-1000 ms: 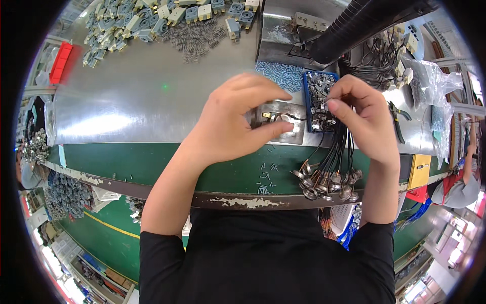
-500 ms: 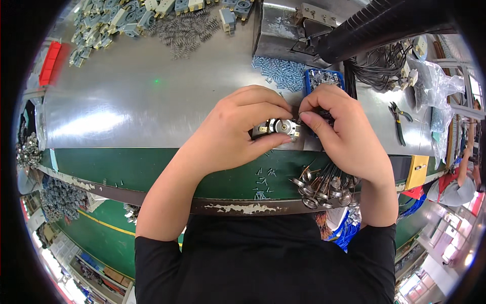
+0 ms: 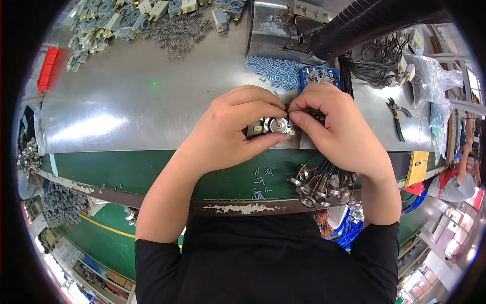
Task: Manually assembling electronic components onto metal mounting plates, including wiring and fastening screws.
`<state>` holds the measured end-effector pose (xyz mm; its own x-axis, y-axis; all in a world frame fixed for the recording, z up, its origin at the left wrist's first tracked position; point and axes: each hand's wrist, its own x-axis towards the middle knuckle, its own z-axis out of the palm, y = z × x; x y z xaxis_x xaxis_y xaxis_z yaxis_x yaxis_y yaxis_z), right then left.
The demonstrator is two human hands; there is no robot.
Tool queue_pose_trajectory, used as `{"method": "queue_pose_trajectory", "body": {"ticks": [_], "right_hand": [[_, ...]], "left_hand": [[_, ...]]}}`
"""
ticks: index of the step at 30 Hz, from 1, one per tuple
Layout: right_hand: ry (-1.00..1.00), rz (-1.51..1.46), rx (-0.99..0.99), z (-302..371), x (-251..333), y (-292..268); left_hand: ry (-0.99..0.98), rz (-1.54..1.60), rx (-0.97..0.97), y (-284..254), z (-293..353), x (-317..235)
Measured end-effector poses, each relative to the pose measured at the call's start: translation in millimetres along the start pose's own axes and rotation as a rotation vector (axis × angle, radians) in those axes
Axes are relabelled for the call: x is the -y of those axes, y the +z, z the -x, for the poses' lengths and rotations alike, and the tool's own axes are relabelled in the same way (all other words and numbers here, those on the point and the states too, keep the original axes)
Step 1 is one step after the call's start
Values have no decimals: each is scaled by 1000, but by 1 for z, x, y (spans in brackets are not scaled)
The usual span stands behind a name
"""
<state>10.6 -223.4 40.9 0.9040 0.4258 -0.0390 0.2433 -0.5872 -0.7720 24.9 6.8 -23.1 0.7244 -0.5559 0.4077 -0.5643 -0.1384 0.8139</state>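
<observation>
My left hand [image 3: 223,124] is closed round a small thermostat-like switch [image 3: 278,125]. A round silver disc faces up on this switch, and brass terminals stick out at its sides. Thumb below and fingers above grip it over the metal table. Just to its right, my right hand [image 3: 336,126] pinches thumb and forefinger together by the switch's upper right edge. What lies in that pinch is too small or hidden to make out. Dark thin parts show under the right palm, partly covered. Small blue screws [image 3: 273,72] lie in a pile beyond the hands, beside a blue tray [image 3: 302,81] of small metal pieces.
Metal discs on thin leads [image 3: 324,187] lie at the green front strip, near loose screws [image 3: 260,180]. Springs [image 3: 177,38] and grey switch housings [image 3: 109,25] are heaped far left. Pliers [image 3: 397,119] lie right, below black cables [image 3: 372,71]. A black hose [image 3: 374,28] hangs overhead.
Both hands and the switch sit slightly further left in the picture, as does much of the table. My right fingertips are now closer to the switch. The left grip stays the same.
</observation>
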Motion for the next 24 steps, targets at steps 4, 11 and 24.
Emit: {"method": "queue_pose_trajectory", "body": {"ticks": [4,11,24], "right_hand": [[-57,114,-24,1,1,2],[-147,227,-134,8,3,8],[-131,166,-290,14,-3,17]], "left_hand": [[-1,-4,-44,3,0,-1],[30,-52,-33,4,0,-1],[-32,-7,33,2,-2,-3]]}}
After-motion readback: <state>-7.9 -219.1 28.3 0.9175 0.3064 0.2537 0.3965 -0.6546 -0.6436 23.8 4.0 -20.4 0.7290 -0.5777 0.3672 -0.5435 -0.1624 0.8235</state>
